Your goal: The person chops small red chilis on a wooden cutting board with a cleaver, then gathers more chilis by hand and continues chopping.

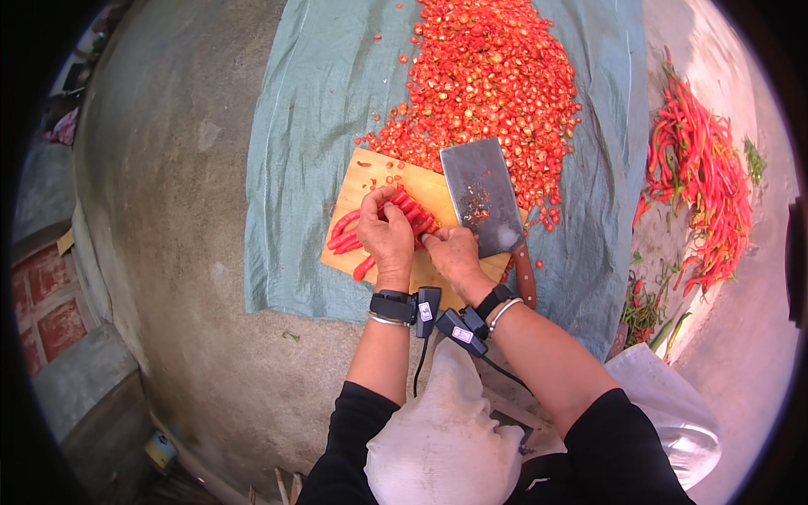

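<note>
Several whole red chili peppers (344, 235) lie side by side in a bunch on a wooden cutting board (353, 180), their right-hand ends cut off. Over the bunch curls my left hand (386, 237), thumb and fingers gripping the peppers from above. My right hand (456, 252) touches the lower cut ends with bent fingertips; whether it grips one is hidden. A cleaver (483, 196) lies flat across the board's right side, wet chili bits on its blade. Its brown riveted handle (524, 278) points towards me, just right of my right hand.
A large heap of sliced red chili (492, 82) spreads beyond the board on a green woven tarp (315, 113). Whole chili peppers (701, 170) are piled on the concrete at right, with green stems (641, 315) nearer me. White cloth (442, 435) covers my lap.
</note>
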Demonstrator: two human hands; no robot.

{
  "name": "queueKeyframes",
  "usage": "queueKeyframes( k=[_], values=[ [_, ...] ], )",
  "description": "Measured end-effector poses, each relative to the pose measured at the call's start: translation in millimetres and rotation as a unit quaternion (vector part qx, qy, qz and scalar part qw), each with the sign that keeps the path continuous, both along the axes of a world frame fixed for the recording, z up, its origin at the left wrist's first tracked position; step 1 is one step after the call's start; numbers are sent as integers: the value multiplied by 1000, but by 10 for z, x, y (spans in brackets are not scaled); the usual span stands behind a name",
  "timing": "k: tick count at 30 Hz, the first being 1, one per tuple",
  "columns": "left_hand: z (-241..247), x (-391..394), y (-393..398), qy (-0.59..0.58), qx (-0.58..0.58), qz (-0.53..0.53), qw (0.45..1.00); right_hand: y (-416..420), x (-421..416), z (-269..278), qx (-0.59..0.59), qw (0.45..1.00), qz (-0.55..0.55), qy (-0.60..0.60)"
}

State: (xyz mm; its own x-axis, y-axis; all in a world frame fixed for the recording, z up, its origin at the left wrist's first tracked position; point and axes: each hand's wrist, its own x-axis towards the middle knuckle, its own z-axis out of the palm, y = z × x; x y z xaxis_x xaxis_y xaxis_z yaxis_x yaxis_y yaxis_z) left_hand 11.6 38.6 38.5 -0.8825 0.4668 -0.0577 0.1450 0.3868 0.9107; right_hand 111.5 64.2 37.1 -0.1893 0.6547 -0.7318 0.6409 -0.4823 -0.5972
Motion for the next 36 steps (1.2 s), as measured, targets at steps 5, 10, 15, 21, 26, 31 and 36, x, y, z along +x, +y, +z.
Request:
queueKeyframes(
  k=[5,10,15,21,26,31,36],
  values=[
    [-3,-39,-21,-27,71,42,996,-43,-20,-26,4,999,5,32],
    [60,-94,-22,22,37,47,998,-35,7,-31,-28,999,-14,16],
    [56,-214,-74,281,-161,-138,936,-61,-13,38,-48,999,5,19],
    [-83,-117,-128,318,-167,-137,923,-47,-37,85,-11,999,22,21],
    [-135,-31,-124,335,-185,-115,917,2,-123,113,-100,987,-89,90],
    [-103,18,-98,302,-199,-93,928,60,-225,140,-149,967,-167,123],
    [-124,136,-71,300,-209,-75,928,166,-160,104,-211,960,-146,114]
  ],
)
